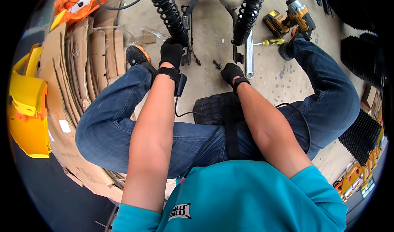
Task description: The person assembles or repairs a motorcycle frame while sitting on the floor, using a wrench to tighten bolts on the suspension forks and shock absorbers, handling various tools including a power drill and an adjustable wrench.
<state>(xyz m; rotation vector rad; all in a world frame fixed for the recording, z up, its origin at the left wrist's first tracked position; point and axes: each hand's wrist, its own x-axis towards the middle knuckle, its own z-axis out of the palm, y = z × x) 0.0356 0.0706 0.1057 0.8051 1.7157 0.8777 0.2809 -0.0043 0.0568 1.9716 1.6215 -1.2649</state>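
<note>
My left hand (171, 52), in a black glove, is closed around the lower end of the left coil-spring shock absorber (169, 13). A thin black cable end hangs beside it. My right hand (232, 73), also gloved, is curled with its fingers mostly hidden, just below the lower bracket of the right shock absorber (249, 15); what it holds, if anything, cannot be made out. Dark bolts (217, 63) lie on the floor between my hands. A long silver wrench (249, 56) lies to the right of my right hand, beside a yellow-handled screwdriver (274, 41).
A yellow-and-black cordless power tool (299, 14) stands by my right foot. Stacked cardboard (65, 72) covers the left side, with yellow plastic panels (29, 109) beyond and orange ones (80, 2) farther ahead. Black ribbed parts (361, 133) line the right. A black bag (211, 108) lies between my legs.
</note>
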